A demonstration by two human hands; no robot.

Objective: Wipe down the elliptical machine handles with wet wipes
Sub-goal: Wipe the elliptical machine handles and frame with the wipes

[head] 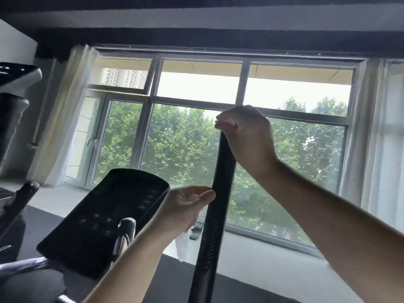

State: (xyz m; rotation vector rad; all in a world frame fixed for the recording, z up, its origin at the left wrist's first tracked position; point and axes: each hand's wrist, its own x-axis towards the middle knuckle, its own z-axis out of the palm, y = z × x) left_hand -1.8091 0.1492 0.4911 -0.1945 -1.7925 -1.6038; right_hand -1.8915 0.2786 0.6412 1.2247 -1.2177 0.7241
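While the right hand curls round the handle top, centre frame, the left hand clutches a wipe mid-handle; wiping seems midway.

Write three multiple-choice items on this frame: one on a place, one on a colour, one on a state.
1. Where on the handle is the right hand?
A. top end
B. middle
C. bottom

2. What colour is the wipe?
A. blue
B. white
C. yellow

3. How is the right hand?
A. flat and open
B. hanging idle
C. curled round the handle

Key:
1 A, the hand covers the handle's upper end.
2 B, the wipe hangs white under the left hand.
3 C, its fingers wrap the handle.
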